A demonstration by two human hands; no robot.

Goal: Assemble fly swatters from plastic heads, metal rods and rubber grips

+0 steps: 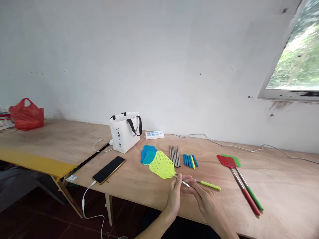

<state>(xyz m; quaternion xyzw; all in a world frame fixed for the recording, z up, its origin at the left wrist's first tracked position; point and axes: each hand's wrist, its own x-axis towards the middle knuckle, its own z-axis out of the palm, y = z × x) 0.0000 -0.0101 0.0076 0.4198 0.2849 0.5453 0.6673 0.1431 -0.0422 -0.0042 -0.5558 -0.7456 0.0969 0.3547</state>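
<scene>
A yellow-green fly swatter [161, 165] with a perforated head points away to the left, its short metal rod between my hands. My left hand [175, 192] grips the rod just below the head, thumb on top. The fingers of my right hand [205, 199] are closed at the rod's lower end. Behind my right hand a yellow-green handle [210, 185] on a metal rod lies on the table; my hands hide where that rod leads. Blue swatter heads [147, 152] lie overlapped behind the yellow-green head. Several metal rods [175, 156] and blue and yellow grips [190, 161] lie in rows beyond.
Red [239, 186] and green [251, 192] fly swatters lie on the right of the wooden table [286, 192]. At left are a black phone [109, 169] on a white cable and a white bag [126, 132]. A power strip [155, 134] lies by the wall; a red bag [27, 116] stands far left.
</scene>
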